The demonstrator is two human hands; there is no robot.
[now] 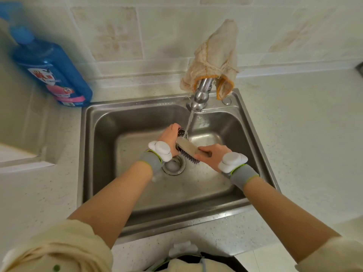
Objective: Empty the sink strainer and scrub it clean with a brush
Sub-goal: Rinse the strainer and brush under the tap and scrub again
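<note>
My left hand [170,136] grips the metal sink strainer [181,132] over the middle of the steel sink [137,107]; only its rim shows past my fingers. My right hand [211,155] holds a scrub brush [188,149] with a pale wooden back and purple bristles, laid against the strainer. A stream of water [189,122] falls from the faucet [200,95] onto the strainer and the brush tip. Just below my left wrist lies the open drain hole [174,165].
A blue pump bottle of detergent [53,69] stands on the counter at the sink's back left corner. A beige cloth [216,54] hangs over the faucet. Speckled white countertop [304,134] surrounds the sink, with a tiled wall behind.
</note>
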